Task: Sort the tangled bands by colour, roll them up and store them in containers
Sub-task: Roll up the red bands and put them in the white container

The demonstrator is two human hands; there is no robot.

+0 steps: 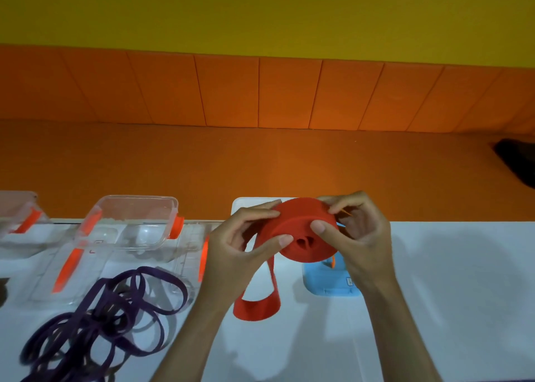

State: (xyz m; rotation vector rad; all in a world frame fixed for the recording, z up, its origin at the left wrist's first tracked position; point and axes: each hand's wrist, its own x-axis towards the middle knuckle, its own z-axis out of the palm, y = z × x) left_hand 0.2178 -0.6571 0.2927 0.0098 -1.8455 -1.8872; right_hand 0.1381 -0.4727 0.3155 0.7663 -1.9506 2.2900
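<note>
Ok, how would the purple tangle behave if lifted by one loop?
Probably floppy: the purple tangle lies in limp loops on the white table. Lifting one loop would likely drag others along, since strands cross and overlap. It looks thin and light, unlikely to roll.

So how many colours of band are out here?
2. Red band, part-rolled, held by left hand and right hand; purple band tangled on the table, left. Others may lie out of frame.

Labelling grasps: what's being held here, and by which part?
Both hands hold the red band roll: left hand pinches its left edge, right hand its right edge. The loose tail hangs unheld.
</note>
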